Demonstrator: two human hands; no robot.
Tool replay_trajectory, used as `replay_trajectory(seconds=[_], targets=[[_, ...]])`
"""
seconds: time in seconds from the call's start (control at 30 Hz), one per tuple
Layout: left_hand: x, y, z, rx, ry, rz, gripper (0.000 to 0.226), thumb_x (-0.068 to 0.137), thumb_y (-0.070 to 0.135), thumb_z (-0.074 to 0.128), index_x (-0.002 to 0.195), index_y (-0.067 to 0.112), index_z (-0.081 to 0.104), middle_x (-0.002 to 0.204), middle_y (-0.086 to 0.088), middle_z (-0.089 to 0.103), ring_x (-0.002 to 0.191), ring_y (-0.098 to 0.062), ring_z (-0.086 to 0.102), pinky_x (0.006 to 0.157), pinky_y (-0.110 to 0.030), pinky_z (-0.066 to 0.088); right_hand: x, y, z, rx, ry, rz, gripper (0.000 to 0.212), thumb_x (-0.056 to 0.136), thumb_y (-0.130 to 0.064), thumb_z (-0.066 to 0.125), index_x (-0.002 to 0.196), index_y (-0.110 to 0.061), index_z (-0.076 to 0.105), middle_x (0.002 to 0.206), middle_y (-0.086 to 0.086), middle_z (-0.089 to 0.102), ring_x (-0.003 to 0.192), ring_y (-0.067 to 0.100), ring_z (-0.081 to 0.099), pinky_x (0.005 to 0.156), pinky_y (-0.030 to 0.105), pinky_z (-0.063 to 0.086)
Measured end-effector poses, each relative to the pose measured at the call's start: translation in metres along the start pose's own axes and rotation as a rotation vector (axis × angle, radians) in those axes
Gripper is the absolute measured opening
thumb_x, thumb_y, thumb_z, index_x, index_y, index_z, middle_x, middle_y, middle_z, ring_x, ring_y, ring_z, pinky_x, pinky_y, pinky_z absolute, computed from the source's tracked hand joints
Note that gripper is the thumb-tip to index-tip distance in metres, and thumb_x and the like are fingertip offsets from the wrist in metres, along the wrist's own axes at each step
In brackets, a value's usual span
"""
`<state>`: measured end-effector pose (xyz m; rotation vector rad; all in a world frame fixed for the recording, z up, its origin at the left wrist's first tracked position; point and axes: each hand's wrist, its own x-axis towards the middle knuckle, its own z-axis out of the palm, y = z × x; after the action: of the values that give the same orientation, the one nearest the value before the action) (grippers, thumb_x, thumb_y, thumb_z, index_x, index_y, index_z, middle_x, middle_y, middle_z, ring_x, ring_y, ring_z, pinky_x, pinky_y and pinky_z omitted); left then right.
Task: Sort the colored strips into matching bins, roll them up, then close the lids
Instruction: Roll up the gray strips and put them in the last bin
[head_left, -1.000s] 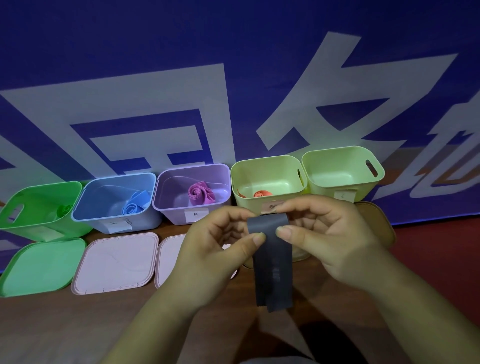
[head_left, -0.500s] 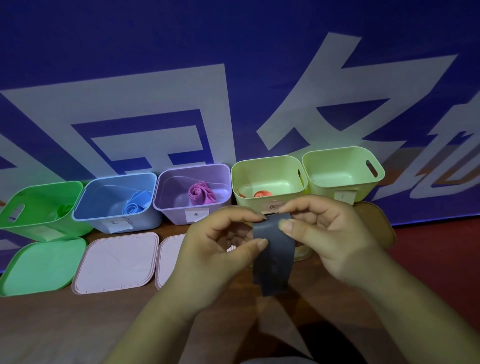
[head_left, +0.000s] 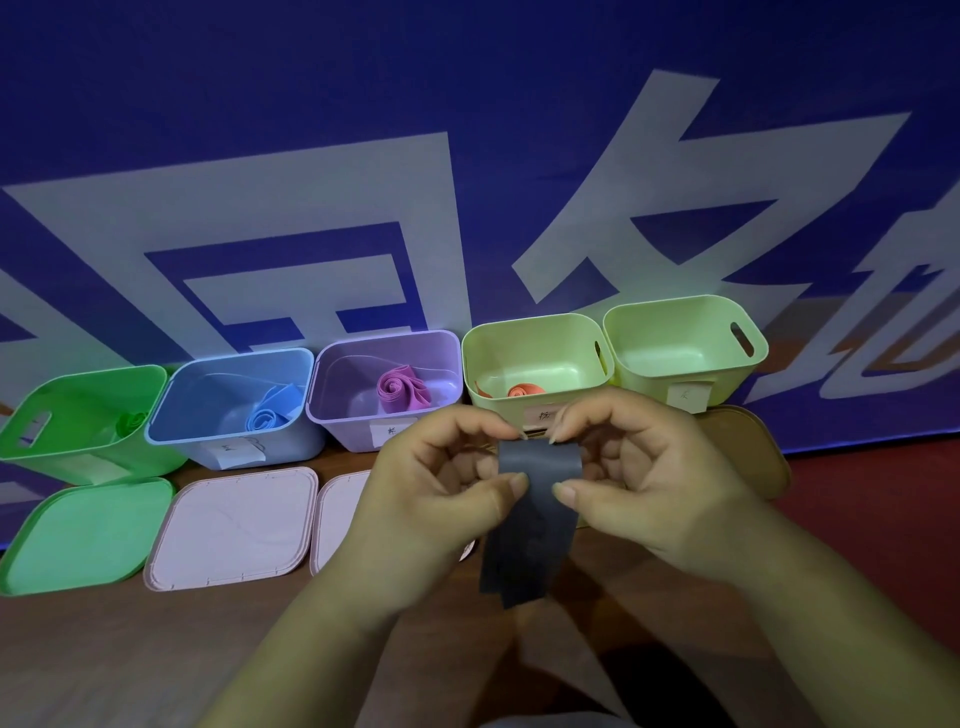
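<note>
Strip: the grey strip (head_left: 535, 519) is up in front of the bins, above the surface (head_left: 130, 649); its top end is held and its lower end hangs free and flat.
Left hand: the left hand (head_left: 431, 499) pinches the strip's top left edge between thumb and curled fingers.
Right hand: the right hand (head_left: 649, 488) pinches the top right edge the same way.
Sorted and rolled: 4 bins each hold a roll: green roll (head_left: 131, 422) in the green bin (head_left: 62, 452), blue roll (head_left: 270, 413) in the blue bin (head_left: 291, 447), pink roll (head_left: 402, 389) in the purple bin (head_left: 343, 431), orange roll (head_left: 524, 391) in the yellow-green bin (head_left: 498, 364).
Open slot: the rightmost bin (head_left: 675, 343) shows nothing inside and is probably meant for the grey strip.
Lids: none is on. The green lid (head_left: 83, 535), pink lid (head_left: 234, 525), second pink lid (head_left: 340, 519) and tan lid (head_left: 748, 447) lie flat before the bins; a 5th cannot be seen.
Progress: judged well past halfway on sorting.
Left: roll the grey strip, drop it in, close 5 bins.
</note>
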<state>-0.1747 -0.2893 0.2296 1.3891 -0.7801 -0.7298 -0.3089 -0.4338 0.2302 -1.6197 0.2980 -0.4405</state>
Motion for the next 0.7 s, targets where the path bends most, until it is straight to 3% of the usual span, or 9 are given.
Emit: replay_trajectory(seconds=[0.07, 0.27, 0.37, 0.47, 0.57, 0.7], targets=[[0.0002, 0.0004, -0.0003, 0.006, 0.009, 0.001, 0.027, 0.072, 0.002, 0.071, 0.094, 0.018, 0.070, 0.088, -0.037, 0.054, 0.075, -0.026, 0.057, 0.068, -0.035, 0.049, 0.0003, -0.0012, 0.0007, 0.011, -0.007, -0.005, 0.031, 0.064, -0.021, 0.077, 0.093, -0.026, 0.067, 0.096, 0.017, 0.062, 0.084, 0.041, 0.059, 0.073, 0.032, 0.054], [0.0003, 0.0010, -0.0021, -0.006, -0.003, 0.021, 0.026, 0.074, 0.002, 0.071, 0.098, 0.014, 0.070, 0.091, -0.032, 0.060, 0.077, -0.020, 0.062, 0.072, -0.027, 0.053, 0.0008, -0.0015, 0.0032, 0.017, 0.045, 0.014, 0.033, 0.061, -0.021, 0.080, 0.091, -0.029, 0.070, 0.094, 0.020, 0.065, 0.078, 0.043, 0.062, 0.072, 0.041, 0.056], [0.0013, 0.0002, -0.0035, 0.006, -0.035, 0.040, 0.030, 0.075, 0.001, 0.071, 0.101, 0.014, 0.069, 0.095, -0.024, 0.064, 0.079, -0.021, 0.062, 0.073, -0.030, 0.054, 0.0016, -0.0033, 0.0034, 0.019, 0.078, 0.041, 0.033, 0.062, -0.010, 0.079, 0.090, -0.026, 0.070, 0.092, 0.018, 0.069, 0.078, 0.034, 0.068, 0.073, 0.043, 0.058], [0.0021, -0.0004, -0.0039, 0.014, -0.058, 0.050, 0.034, 0.072, 0.002, 0.075, 0.102, 0.018, 0.069, 0.097, -0.014, 0.068, 0.082, -0.020, 0.064, 0.076, -0.032, 0.055, 0.0038, -0.0029, 0.0025, 0.106, 0.094, 0.087, 0.029, 0.064, -0.004, 0.075, 0.088, -0.021, 0.071, 0.095, 0.020, 0.070, 0.080, 0.025, 0.071, 0.072, 0.035, 0.059], [0.0009, -0.0003, -0.0041, 0.008, -0.075, 0.070, 0.035, 0.070, 0.011, 0.079, 0.103, 0.020, 0.069, 0.100, -0.011, 0.069, 0.085, -0.028, 0.064, 0.078, -0.047, 0.055, 0.0059, -0.0017, 0.0017, 0.146, 0.109, 0.108, 0.025, 0.064, -0.004, 0.075, 0.085, -0.018, 0.071, 0.097, 0.021, 0.071, 0.082, 0.024, 0.071, 0.072, 0.030, 0.058], [0.0001, -0.0013, -0.0045, 0.042, -0.064, 0.082, 0.036, 0.070, 0.015, 0.079, 0.104, 0.020, 0.069, 0.103, -0.020, 0.066, 0.091, -0.048, 0.058, 0.080, -0.062, 0.049, 0.0074, 0.0000, 0.0019, 0.196, 0.117, 0.144, 0.023, 0.063, -0.005, 0.073, 0.083, -0.015, 0.070, 0.084, 0.011, 0.072, 0.077, 0.017, 0.068, 0.069, 0.025, 0.056]])
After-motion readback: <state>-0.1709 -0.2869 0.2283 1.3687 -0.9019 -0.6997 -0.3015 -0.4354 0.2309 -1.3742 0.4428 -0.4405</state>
